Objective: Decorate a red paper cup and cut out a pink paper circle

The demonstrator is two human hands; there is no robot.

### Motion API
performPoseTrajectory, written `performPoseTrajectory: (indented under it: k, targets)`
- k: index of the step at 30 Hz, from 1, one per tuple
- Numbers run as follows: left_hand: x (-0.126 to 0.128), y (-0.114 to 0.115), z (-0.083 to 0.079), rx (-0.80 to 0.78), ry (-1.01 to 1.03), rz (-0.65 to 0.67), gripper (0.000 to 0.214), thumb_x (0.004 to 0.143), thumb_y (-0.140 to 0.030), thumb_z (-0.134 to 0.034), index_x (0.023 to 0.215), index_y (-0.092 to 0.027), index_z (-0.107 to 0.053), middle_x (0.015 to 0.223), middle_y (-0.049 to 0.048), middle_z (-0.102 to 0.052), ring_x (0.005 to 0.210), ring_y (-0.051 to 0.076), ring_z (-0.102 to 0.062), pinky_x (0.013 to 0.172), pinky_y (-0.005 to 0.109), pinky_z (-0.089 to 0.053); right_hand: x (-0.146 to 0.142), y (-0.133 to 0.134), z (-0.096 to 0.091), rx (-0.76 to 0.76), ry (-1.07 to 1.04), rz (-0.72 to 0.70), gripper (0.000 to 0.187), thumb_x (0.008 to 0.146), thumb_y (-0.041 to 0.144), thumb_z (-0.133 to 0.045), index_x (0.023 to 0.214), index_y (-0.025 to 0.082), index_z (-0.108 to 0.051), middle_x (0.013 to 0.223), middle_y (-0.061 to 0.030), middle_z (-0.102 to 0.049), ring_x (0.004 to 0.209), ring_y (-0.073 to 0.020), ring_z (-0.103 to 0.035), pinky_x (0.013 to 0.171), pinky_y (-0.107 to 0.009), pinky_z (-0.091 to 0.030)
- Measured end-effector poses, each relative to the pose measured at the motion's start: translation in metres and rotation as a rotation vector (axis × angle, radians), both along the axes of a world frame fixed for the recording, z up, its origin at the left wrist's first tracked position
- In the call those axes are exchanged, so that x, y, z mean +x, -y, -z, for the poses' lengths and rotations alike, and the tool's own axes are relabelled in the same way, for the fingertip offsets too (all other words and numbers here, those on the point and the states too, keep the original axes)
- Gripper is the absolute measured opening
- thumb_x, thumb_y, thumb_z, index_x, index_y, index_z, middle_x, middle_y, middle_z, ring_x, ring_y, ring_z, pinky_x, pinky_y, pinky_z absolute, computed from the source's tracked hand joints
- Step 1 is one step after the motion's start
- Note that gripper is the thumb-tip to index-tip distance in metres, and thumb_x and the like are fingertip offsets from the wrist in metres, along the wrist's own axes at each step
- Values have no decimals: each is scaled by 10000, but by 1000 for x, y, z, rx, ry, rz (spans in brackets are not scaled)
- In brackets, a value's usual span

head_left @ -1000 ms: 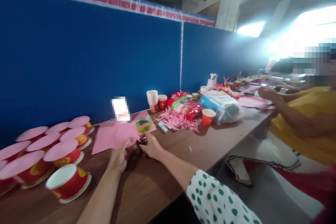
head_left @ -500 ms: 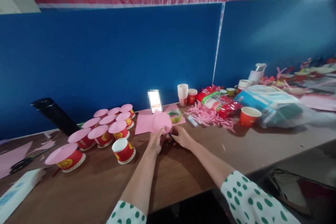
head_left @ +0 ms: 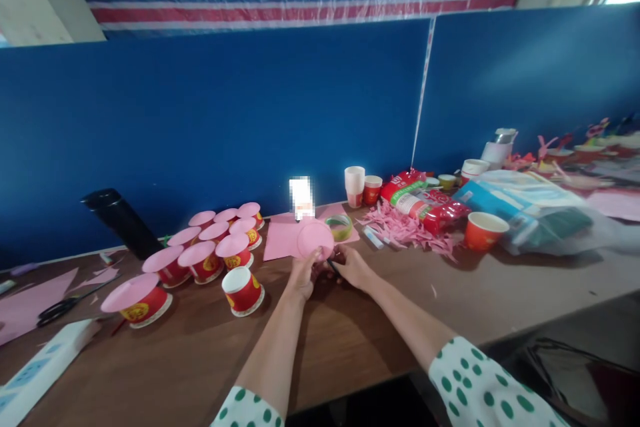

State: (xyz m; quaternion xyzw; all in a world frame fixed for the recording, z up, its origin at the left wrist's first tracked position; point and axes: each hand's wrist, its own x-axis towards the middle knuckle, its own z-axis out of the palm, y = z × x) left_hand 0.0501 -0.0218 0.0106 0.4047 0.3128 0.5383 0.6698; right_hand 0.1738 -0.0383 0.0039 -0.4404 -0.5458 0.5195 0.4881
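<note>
A round pink paper disc is pinched at its lower edge by my left hand, held up in front of a pink paper sheet. Close beside it, my right hand is closed around a slim dark tool whose tip is hidden at the disc's lower edge; its kind is unclear. A red paper cup without a disc stands upside down or upright, I cannot tell, left of my left wrist. Further left are several red cups topped with pink discs.
Behind the disc lies a roll of tape. Shredded pink paper, a red packet and an orange cup are on the right. Black scissors, a black flask and a white power strip are at left.
The whole view has shifted slightly, so things sit a little lower and further right. Both hands keep nearly the same pose around the pink disc and the dark tool.
</note>
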Motion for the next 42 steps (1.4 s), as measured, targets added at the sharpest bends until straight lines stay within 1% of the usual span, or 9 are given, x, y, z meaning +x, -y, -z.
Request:
performPoseTrajectory:
  k: [4, 9, 14, 17, 22, 27, 35, 38, 42]
  targets:
    - [0, 2, -2, -19, -13, 9, 306, 630, -339, -675, 779, -82, -600, 592, 50, -635, 541, 170, -615, 480, 245, -467, 0, 1, 1, 37, 6, 17, 242, 672, 323, -612, 758, 185, -432, 582, 46, -571, 463, -105, -577, 330, -152, -396]
    - [0, -1, 2, -19, -28, -7, 333, 602, -359, -705, 780, -98, -603, 616, 51, -650, 526, 166, -611, 472, 248, -470, 0, 0, 3, 40, 39, 18, 243, 648, 311, -638, 722, 184, -445, 565, 54, -542, 463, -112, -566, 318, -160, -389]
    - [-1, -2, 5, -15, -41, 12, 327, 595, -362, -716, 755, -99, -605, 572, 57, -640, 547, 196, -623, 468, 256, -471, 0, -1, 8, 81, 68, 5, 237, 667, 299, -623, 821, 172, -495, 644, 25, -601, 476, -108, -566, 342, -172, -413]
    - [-1, -2, 7, -25, -57, 36, 323, 609, -366, -707, 730, -83, -607, 518, 60, -620, 501, 195, -613, 438, 254, -457, 1, -2, 9, 92, 69, 15, 276, 670, 293, -622, 881, 169, -495, 658, 18, -609, 476, -106, -566, 342, -170, -421]
    - [-2, -3, 8, -10, -60, -8, 325, 611, -368, -705, 755, -96, -602, 502, 47, -617, 430, 171, -583, 394, 241, -427, 1, -2, 6, 50, 80, -1, 276, 655, 284, -643, 846, 171, -479, 646, 17, -618, 504, -111, -590, 355, -155, -421]
    - [-1, -3, 8, -15, -53, -12, 330, 619, -370, -693, 747, -81, -596, 449, 28, -581, 391, 162, -564, 362, 227, -402, 3, -4, 3, 1, 23, -36, 310, 621, 283, -676, 841, 165, -491, 639, 16, -627, 511, -106, -595, 383, -157, -428]
    - [2, -3, 5, -23, -9, -82, 365, 577, -345, -730, 815, -101, -598, 541, 40, -623, 460, 167, -597, 426, 239, -461, 5, -4, -1, -40, -81, -106, 336, 594, 300, -695, 813, 166, -478, 653, 17, -630, 540, -101, -591, 448, -184, -450]
    - [1, -3, 6, -24, 3, -71, 340, 587, -335, -722, 801, -105, -593, 530, 39, -624, 445, 160, -590, 413, 228, -444, 4, -4, -1, -45, -73, -92, 340, 588, 289, -704, 814, 163, -483, 619, 30, -615, 523, -98, -580, 434, -179, -441]
    - [0, -2, 6, -45, -6, -10, 291, 643, -344, -667, 768, -90, -603, 497, 46, -612, 456, 167, -599, 386, 211, -396, 2, -4, 1, -51, -43, -41, 326, 600, 287, -697, 821, 165, -490, 605, 37, -606, 506, -97, -575, 395, -163, -419]
